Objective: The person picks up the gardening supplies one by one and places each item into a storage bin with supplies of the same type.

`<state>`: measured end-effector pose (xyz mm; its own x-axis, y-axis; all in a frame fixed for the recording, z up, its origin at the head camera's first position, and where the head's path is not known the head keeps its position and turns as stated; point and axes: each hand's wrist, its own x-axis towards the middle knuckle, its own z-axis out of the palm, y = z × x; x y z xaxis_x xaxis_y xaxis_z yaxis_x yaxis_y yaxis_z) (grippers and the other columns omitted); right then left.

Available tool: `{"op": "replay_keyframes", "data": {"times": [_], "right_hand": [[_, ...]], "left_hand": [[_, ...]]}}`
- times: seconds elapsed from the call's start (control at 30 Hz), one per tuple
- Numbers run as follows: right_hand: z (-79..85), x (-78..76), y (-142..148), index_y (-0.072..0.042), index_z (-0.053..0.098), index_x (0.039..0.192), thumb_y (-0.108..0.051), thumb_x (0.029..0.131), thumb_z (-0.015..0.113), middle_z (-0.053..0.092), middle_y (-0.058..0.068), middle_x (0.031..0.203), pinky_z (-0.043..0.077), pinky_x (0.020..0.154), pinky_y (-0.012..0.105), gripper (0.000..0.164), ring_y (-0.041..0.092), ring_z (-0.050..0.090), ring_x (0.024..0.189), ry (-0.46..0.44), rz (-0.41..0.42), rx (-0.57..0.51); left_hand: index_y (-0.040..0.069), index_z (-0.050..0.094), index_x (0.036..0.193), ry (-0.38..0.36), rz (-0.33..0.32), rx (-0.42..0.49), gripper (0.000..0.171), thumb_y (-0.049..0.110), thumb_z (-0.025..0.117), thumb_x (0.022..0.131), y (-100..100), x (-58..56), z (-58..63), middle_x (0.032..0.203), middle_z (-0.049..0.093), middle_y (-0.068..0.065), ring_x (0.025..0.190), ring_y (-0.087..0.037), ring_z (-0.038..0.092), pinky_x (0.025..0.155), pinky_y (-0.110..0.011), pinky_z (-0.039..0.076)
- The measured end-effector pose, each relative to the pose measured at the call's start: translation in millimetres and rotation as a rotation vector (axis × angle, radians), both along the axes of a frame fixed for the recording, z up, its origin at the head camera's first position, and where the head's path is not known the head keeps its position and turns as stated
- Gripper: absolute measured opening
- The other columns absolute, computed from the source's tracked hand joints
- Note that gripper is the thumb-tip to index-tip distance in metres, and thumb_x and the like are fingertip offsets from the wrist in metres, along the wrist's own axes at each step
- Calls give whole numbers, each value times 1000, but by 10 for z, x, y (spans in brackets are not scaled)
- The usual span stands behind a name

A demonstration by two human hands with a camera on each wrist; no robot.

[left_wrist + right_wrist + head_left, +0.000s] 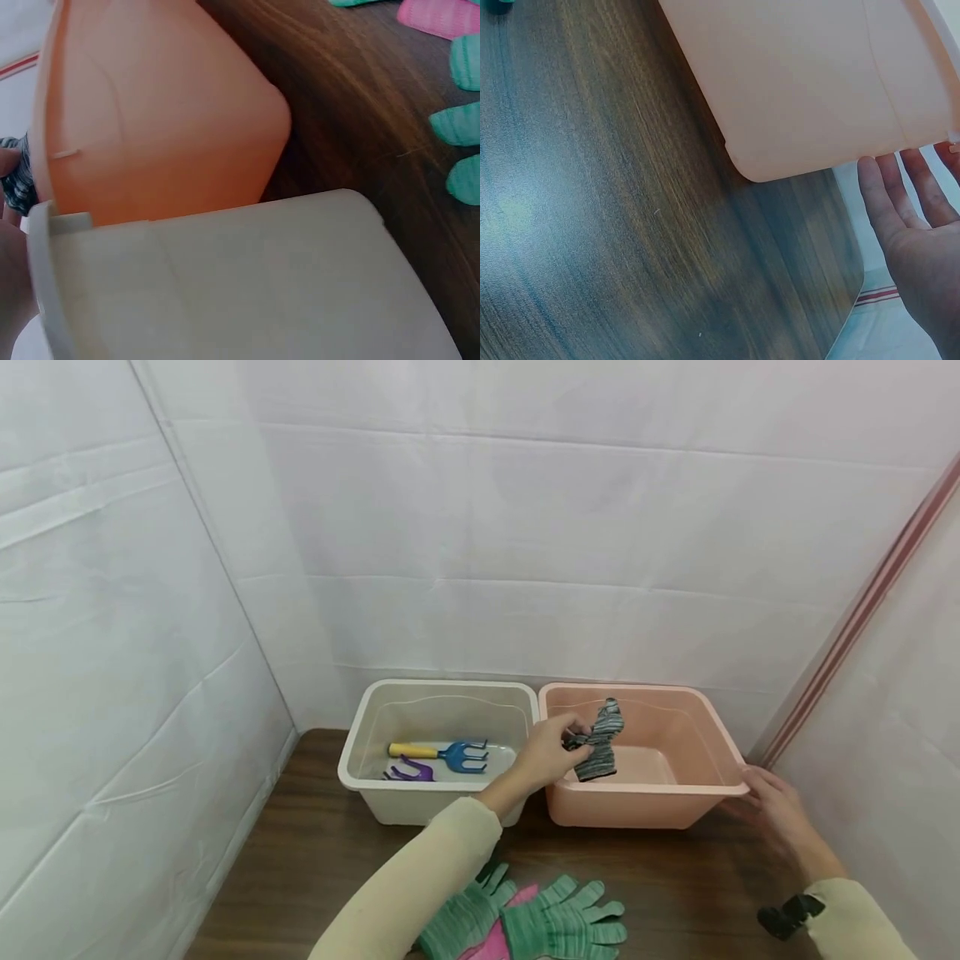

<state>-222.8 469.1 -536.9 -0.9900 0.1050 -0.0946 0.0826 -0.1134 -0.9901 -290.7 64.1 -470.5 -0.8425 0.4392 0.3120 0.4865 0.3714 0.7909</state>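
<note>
My left hand (545, 752) pinches a grey-and-black striped knit glove (597, 762) between thumb and fingers, above the near-left part of the peach plastic bin (701, 790). The glove hangs bunched, partly hidden by the fingers; only a bit of the striped glove (16, 180) shows at the edge of the left wrist view. At the bin's right end is my right hand (776, 810). In the right wrist view, the right hand (930, 255) has its fingers extended, the tips touching the end wall of the peach bin (802, 90).
A beige bin (442, 787) stands left of the peach one, holding a blue hand fork (457, 755) with a yellow handle and a purple claw-shaped tool (412, 770). Green striped gloves (558, 922) and something pink (495, 941) lie on the brown table (277, 877) in front. White sheeting surrounds the table.
</note>
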Motion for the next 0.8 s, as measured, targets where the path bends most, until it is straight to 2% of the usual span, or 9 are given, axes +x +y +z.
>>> {"op": "replay_keyframes", "data": {"times": [0.27,0.5,0.8], "right_hand": [[19,0,-9,-18,77,112,-20,112,55,75,-10,110,64,84,41,22,10,74,101,36,31,-102],[27,7,-18,-18,77,109,-21,111,57,74,-12,109,64,84,42,20,9,74,100,29,6,-86],[-11,10,9,-18,77,115,-18,113,53,75,-10,112,64,85,41,25,10,74,102,60,45,-95]], "left_hand": [[13,71,111,51,9,0,15,14,78,98,4,-11,-54,111,73,1,102,-11,66,92,-24,55],[12,71,111,59,2,-10,16,14,78,97,12,-11,-79,111,73,1,101,-11,66,92,-24,55],[14,72,112,50,12,0,16,16,78,98,17,-18,-92,109,72,4,100,-8,64,92,-23,54]]}}
